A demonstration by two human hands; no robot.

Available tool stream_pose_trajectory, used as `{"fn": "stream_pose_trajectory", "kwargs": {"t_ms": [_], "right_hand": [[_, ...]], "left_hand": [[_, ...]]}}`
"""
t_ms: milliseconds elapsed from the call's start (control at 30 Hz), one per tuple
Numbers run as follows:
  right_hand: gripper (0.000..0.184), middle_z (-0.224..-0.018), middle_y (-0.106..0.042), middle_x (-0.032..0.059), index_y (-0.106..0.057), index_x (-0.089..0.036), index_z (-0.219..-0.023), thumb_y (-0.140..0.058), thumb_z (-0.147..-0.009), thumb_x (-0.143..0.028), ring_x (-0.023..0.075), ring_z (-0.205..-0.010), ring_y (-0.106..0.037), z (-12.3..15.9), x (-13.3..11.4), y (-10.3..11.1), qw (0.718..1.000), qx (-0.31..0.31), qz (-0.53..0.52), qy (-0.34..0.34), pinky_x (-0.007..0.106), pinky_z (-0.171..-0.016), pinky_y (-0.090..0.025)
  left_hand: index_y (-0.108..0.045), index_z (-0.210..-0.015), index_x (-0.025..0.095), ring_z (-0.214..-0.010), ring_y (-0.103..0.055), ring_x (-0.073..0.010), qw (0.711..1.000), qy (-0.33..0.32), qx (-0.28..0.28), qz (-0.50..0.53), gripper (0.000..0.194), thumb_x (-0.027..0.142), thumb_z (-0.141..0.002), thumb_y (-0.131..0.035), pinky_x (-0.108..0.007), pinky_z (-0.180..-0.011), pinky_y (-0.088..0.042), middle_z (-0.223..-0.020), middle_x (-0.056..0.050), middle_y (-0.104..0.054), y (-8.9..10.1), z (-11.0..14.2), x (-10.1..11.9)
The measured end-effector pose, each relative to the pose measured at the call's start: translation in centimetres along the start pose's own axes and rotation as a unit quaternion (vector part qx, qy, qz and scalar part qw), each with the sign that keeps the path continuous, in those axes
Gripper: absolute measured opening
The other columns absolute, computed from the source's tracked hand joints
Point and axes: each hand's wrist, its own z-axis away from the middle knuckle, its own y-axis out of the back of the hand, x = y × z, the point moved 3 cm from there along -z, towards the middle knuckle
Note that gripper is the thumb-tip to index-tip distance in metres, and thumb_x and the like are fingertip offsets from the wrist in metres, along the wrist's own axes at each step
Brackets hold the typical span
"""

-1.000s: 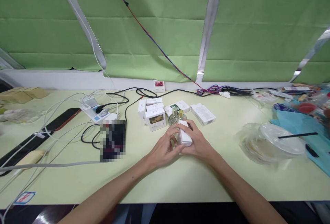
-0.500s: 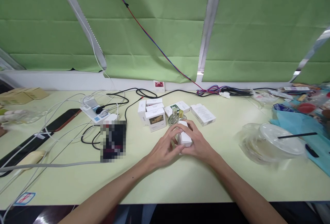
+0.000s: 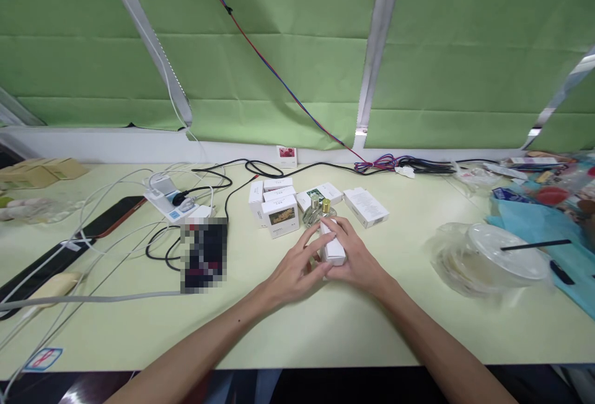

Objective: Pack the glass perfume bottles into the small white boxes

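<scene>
Between my two hands is a small white box (image 3: 333, 251), its near end facing me. My right hand (image 3: 357, 255) wraps round the box's right side. My left hand (image 3: 297, 267) has its fingertips on the box's left and upper side, with the thumb near the lower end. Just behind the hands stand two glass perfume bottles, one with a silver cap (image 3: 315, 199) and one with a gold cap (image 3: 326, 206); the hands partly hide them. Several white boxes (image 3: 281, 215) stand in a group to the left. Two more boxes, one with a green picture (image 3: 331, 193) and one printed with text (image 3: 366, 207), lie behind.
Left are a power strip (image 3: 171, 199) with tangled cables, a blurred-out dark object (image 3: 204, 255) and a long black case (image 3: 116, 217). Right are a lidded plastic bowl (image 3: 506, 252) in a bag and a blue bag (image 3: 539, 218). A picture card (image 3: 287, 156) leans at the back.
The fingers of my left hand have shifted slightly along the top of the small white box. Everything else stays where it was.
</scene>
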Motion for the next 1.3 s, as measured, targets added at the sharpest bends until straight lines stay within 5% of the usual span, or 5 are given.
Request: {"fn": "stream_pose_trajectory", "kwargs": {"t_ms": [1300], "right_hand": [[0.09,-0.141,-0.041,0.0123,-0.033,-0.03,-0.154,-0.069,-0.073,-0.016,0.0284,-0.129,-0.052,0.1,0.3,-0.3,1.0,0.007,-0.013,-0.012,0.045,-0.106,-0.048]], "left_hand": [[-0.052,-0.145,0.036,-0.053,-0.06,-0.0028,0.995,-0.057,0.075,-0.021,0.05,0.033,-0.096,-0.061,-0.023,-0.056,-0.06,-0.158,-0.016,-0.039,0.6,0.0,1.1]]}}
